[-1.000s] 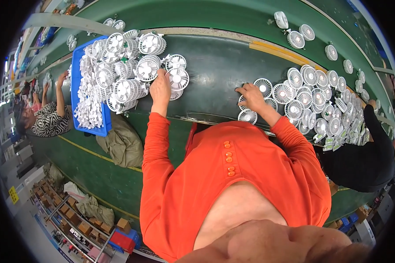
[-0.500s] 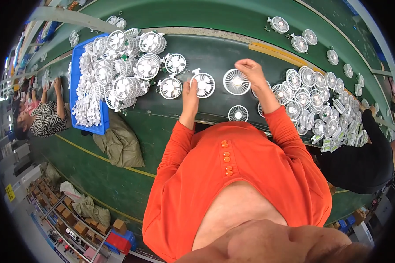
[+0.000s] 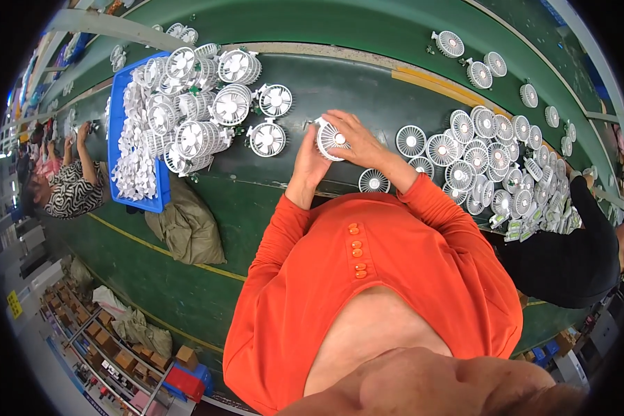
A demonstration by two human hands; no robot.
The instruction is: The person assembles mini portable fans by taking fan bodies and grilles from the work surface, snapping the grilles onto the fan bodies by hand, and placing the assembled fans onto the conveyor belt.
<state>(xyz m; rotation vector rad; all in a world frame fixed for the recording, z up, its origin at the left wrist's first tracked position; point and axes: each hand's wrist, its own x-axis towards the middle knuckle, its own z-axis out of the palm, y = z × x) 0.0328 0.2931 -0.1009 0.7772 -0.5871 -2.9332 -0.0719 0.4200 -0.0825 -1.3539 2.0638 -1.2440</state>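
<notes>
Between my hands is a small white fan [image 3: 333, 139] with a round slatted front, held just over the dark green bench. My left hand [image 3: 312, 163] is closed around its left rim, and my right hand [image 3: 359, 143] presses over its right and upper edge, fingers across the top. Two fan halves with bare white blades lie to the left, an upper one [image 3: 276, 100] and a lower one [image 3: 267, 139]. Right of my hands are a loose round grille [image 3: 410, 141] and, nearer me, another grille [image 3: 374, 181]. My palms hide parts of the held fan.
A blue tray [image 3: 161, 195] at the left holds white blades and stacked fan halves. Many fans and grilles [image 3: 477, 154] are heaped on the right. Beyond the bench, a green conveyor [image 3: 353, 31] carries more fans. A co-worker's dark sleeve [image 3: 593, 208] reaches in at the right.
My right hand has moved left to the fan in my left hand. The round grille that lay beside it has left its place, and the fan now shows a slatted front. Conveyor fans shifted right.
</notes>
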